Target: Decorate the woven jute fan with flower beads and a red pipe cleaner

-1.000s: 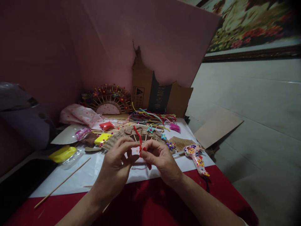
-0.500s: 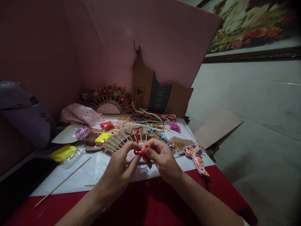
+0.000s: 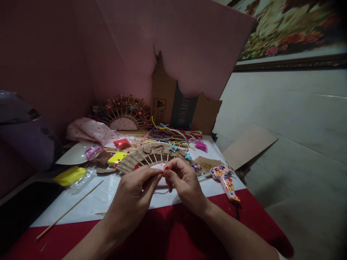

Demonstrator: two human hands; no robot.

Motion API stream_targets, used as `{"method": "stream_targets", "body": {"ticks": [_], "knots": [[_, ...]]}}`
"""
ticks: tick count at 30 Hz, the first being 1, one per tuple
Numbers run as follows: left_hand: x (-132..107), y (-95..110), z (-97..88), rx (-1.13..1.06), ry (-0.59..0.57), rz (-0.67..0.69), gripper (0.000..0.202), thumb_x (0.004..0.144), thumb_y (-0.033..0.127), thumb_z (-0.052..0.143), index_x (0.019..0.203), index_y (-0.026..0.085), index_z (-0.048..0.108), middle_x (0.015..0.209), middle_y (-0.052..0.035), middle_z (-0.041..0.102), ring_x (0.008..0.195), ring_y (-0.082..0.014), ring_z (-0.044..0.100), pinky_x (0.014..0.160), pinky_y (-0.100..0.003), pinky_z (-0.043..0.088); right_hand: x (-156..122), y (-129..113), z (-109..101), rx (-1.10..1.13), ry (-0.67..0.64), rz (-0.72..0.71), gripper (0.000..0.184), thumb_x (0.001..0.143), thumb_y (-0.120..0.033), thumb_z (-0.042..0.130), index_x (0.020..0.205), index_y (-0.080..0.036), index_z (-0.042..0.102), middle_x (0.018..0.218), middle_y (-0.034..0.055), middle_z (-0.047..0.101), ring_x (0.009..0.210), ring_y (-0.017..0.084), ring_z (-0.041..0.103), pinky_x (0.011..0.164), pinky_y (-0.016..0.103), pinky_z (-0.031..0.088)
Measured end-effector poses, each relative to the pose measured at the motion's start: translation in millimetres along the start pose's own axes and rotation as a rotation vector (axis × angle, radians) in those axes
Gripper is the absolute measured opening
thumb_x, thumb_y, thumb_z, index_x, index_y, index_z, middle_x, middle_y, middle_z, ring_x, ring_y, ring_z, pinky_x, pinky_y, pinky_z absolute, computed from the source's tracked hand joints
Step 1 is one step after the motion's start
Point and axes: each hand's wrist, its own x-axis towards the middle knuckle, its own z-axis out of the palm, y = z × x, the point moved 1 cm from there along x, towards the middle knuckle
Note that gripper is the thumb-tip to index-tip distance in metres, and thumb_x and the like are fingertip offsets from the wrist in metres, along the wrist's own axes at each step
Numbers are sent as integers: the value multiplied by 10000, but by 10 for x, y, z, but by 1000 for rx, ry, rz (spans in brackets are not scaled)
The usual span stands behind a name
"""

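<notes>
Pinched between both hands is a red pipe cleaner (image 3: 166, 169), mostly covered by fingers; a red end pokes up behind the left fingers. My left hand (image 3: 138, 187) closes thumb and fingertips on it. Opposite, with fingertips almost meeting the left ones, my right hand (image 3: 185, 184) pinches it near a small red loop or end. Just behind the hands lies a half-round fan shape (image 3: 128, 162) of woven twine and sticks, partly hidden by them. On its right side sit a teal flower (image 3: 173, 147), a blue flower (image 3: 188, 156) and a purple flower (image 3: 195, 167).
Coloured pipe cleaners (image 3: 179, 133) lie behind the fan, with a finished-looking fan (image 3: 123, 122) and cut cardboard (image 3: 165, 97) at the back. A flower-patterned glue gun (image 3: 226, 180) is at right. Yellow clay (image 3: 70, 176), a stick (image 3: 70, 209) and a dark flat object (image 3: 29, 206) lie left.
My left hand has drawn its fingers along the red pipe cleaner; its upright end now leans left behind that hand, and the loop between the hands is smaller. The view has shifted slightly.
</notes>
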Motion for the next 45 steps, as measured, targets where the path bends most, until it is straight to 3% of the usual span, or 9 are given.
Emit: {"method": "stream_targets", "body": {"ticks": [7,14,22,26,30,33,39,45], "knots": [[6,-26,14,-75,-41,-95,102,765,213,615,776,207,716,674,-21,664,590,-134,555,561,-223,398,6,44,14,10,11,-1,186,805,-339,606,748,-176,538,610,-46,477,482,60,439,444,189,391],[39,-74,3,-256,-24,-389,179,718,311,644,713,142,703,659,-53,669,592,-159,572,532,-235,420,13,12,42,160,-48,64,198,793,-353,615,804,-159,576,580,-35,524,452,70,470,423,206,426],[57,-92,9,-369,-11,-463,203,667,337,686,667,134,685,633,-47,650,598,-146,560,566,-245,427,27,0,41,228,-74,139,180,758,-321,649,774,-152,589,573,-36,534,449,60,464,420,193,423],[91,-105,-7,-449,-4,-569,227,579,333,740,569,132,635,480,20,529,450,-68,422,447,-187,313,46,-46,10,198,-95,134,174,732,-301,668,739,-144,593,576,-39,539,435,51,461,403,183,413],[102,-117,-14,-468,-4,-658,255,582,359,727,566,135,607,393,80,378,370,-24,226,390,-177,146,61,-77,-9,200,-141,157,171,705,-285,685,711,-137,600,584,-39,542,434,47,461,386,173,407],[102,-118,-11,-442,3,-632,247,585,350,717,558,136,597,401,75,399,374,-28,243,391,-180,164,60,-64,-7,204,-133,158,162,706,-279,684,714,-139,603,580,-39,542,431,48,462,383,175,410],[59,-101,11,-333,-28,-479,188,662,317,664,643,130,657,590,-4,609,538,-100,491,510,-213,362,58,-42,9,216,-110,150,169,729,-274,670,829,-140,644,619,-29,568,447,47,475,411,182,425],[1,-67,40,-211,-19,-318,177,741,292,605,703,141,689,642,-16,651,585,-116,534,545,-217,408,70,-13,-4,254,-123,154,162,719,-278,683,782,-138,630,624,-27,567,448,45,471,400,175,408]]}}
